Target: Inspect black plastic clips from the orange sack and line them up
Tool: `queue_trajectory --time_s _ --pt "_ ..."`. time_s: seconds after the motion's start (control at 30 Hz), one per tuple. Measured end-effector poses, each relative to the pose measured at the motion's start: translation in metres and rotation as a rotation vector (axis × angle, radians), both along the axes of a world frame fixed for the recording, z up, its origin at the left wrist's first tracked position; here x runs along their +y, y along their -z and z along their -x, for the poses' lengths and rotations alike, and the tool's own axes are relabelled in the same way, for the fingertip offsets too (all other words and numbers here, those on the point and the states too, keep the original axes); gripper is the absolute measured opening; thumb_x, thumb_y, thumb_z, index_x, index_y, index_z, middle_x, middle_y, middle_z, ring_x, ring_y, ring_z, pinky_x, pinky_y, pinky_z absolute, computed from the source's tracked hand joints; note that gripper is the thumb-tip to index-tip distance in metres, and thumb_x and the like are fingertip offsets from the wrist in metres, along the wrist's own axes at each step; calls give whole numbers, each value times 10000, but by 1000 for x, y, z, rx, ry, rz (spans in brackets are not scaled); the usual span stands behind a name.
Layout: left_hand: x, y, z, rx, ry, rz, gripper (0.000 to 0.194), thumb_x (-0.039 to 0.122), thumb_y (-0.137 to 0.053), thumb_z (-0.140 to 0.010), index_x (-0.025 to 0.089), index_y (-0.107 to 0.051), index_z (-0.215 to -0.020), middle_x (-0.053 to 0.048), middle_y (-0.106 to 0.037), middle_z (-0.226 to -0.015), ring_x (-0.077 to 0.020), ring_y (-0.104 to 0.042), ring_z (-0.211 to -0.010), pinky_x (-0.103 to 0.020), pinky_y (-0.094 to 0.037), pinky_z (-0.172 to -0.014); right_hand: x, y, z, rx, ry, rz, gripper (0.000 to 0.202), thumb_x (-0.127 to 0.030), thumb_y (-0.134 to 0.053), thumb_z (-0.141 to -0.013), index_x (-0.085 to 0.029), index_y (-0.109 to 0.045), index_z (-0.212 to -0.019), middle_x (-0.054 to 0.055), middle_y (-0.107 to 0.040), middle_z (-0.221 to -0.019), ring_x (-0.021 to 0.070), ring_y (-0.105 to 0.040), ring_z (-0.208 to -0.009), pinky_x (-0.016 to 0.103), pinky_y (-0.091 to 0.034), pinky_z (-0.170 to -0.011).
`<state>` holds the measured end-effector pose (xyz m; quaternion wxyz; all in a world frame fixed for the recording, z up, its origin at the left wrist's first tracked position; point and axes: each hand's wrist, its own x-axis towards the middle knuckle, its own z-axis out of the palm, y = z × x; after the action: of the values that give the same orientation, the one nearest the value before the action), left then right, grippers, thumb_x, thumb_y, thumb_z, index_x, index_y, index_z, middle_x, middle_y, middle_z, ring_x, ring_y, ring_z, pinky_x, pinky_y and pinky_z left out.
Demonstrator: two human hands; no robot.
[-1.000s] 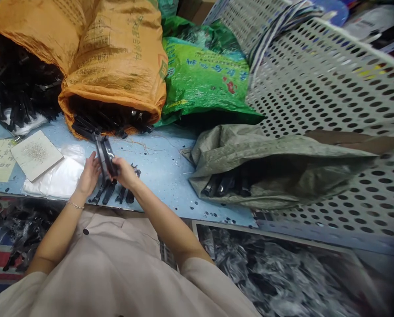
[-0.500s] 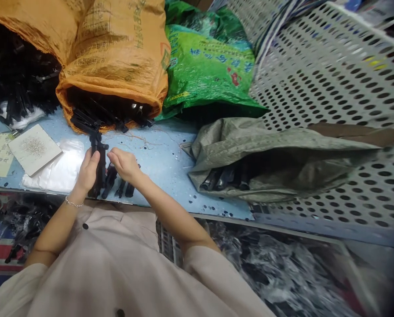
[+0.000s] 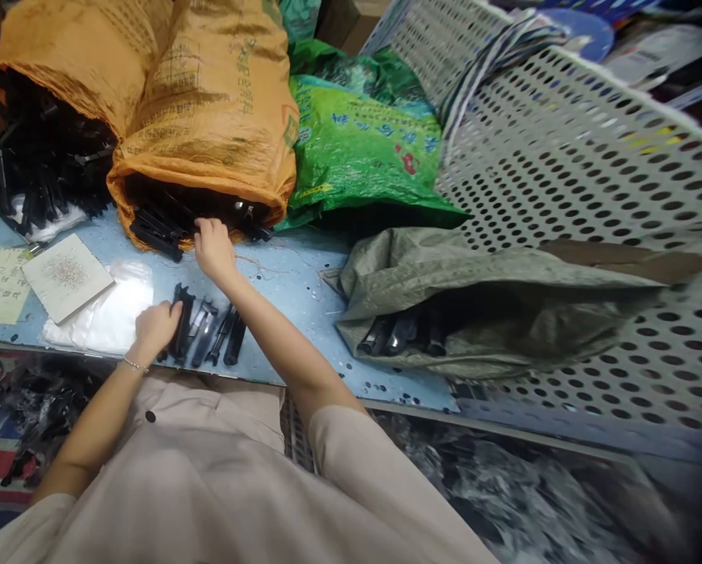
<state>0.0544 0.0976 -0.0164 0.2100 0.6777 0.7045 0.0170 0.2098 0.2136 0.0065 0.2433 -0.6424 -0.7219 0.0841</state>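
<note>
My left hand [image 3: 158, 326] is closed around the edge of a long black plastic part [image 3: 182, 319], held near the table's front. Right beside it lie several similar black parts [image 3: 205, 335], side by side on the blue tabletop; one looks wrapped in clear film. Farther back, my right hand [image 3: 215, 251] reaches to the mouth of an orange woven sack [image 3: 210, 176]. Its fingers are curled against the black parts [image 3: 158, 231] spilling out there, and what they grip is partly hidden.
A second orange sack [image 3: 86, 47] of black parts leans at the left. White plastic bags [image 3: 101, 313] lie under a pale square tile [image 3: 67, 276]. A green sack [image 3: 368, 149], a grey sack [image 3: 504, 313] and a perforated panel [image 3: 568, 157] stand to the right.
My right hand has moved away from the left hand, back to the orange sack's opening. My left hand has lowered the black part toward the row on the table. The view has shifted slightly.
</note>
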Motion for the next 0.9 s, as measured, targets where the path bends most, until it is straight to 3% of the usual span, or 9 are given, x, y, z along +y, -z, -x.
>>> queue_trajectory --time_s 0.13,0.23,0.33,0.4,0.5,0.6,0.7,0.8,0.9 --pt "-13 8 -13 -24 46 -59 561 570 -324 -1007 153 -699 -1018 -194 -750 -913 -341 -726 -900 -408 -497 -768 61 7 4 -172 27 89 408 -171 -379 -1009 -72 -528 -1376 225 -546 -1372 363 -395 -1276 482 -325 -1011" --pt "-9 8 2 -281 -1 -123 425 495 -402 -1009 175 -680 -1041 -144 -749 -952 -290 -710 -925 -389 -502 -820 60 5 -3 -167 10 71 363 -226 -364 -1030 -94 -613 -1259 207 -607 -1235 350 -421 -1194 487 -324 -993" --pt "3 3 15 -733 -134 -232 412 525 -502 -969 193 -632 -1173 -117 -719 -1086 -236 -679 -996 -364 -505 -903 16 0 -10 -45 -12 -15 377 -262 -336 -1044 -123 -612 -1260 179 -627 -1151 314 -464 -1093 447 -372 -947" --pt "12 -3 12 -1071 -214 -294 580 592 -567 -918 223 -505 -1362 -128 -651 -1269 -224 -653 -1094 -374 -501 -963 -32 -3 -10 4 -61 -113 380 -284 -336 -1048 -129 -612 -1257 169 -628 -1121 304 -480 -1056 443 -392 -941" --pt "18 -12 -2 -1424 -278 -311 679 621 -579 -904 275 -385 -1455 -110 -602 -1358 -225 -622 -1191 -402 -480 -1032 -100 -8 -5 38 -283 -220 356 -350 -365 -1055 -174 -643 -1192 136 -636 -1073 286 -509 -1041 434 -417 -928" --pt "9 -20 -12 -1425 -276 -311 574 572 -582 -925 253 -481 -1392 -83 -639 -1293 -237 -594 -1243 -399 -436 -1097 -126 -17 -6 183 -391 -251 394 -407 -306 -1074 -192 -635 -1114 103 -636 -1013 242 -551 -993 386 -451 -890" --pt "-10 -27 -13 -1290 -155 -316 545 537 -537 -964 263 -466 -1429 -77 -560 -1432 -247 -478 -1388 -401 -336 -1192 -107 -22 -13 187 -286 -287 461 -510 -293 -1060 -180 -609 -1124 126 -621 -1066 247 -556 -1005 376 -459 -867" --pt "-22 -31 -10 -1180 -44 -332 538 536 -457 -999 260 -442 -1460 -89 -515 -1491 -258 -428 -1435 -412 -295 -1215 -78 -24 -15 71 -369 -242 552 -590 -255 -1041 -179 -622 -1023 126 -621 -1000 252 -556 -964 360 -444 -814" --pt "-21 -30 -4 -1113 -30 -357 538 548 -456 -994 234 -480 -1430 -108 -571 -1427 -279 -485 -1383 -417 -348 -1169 -74 -22 -12 108 -413 -92 596 -549 -145 -1064 -187 -601 -934 84 -610 -877 213 -558 -839 320 -417 -744"
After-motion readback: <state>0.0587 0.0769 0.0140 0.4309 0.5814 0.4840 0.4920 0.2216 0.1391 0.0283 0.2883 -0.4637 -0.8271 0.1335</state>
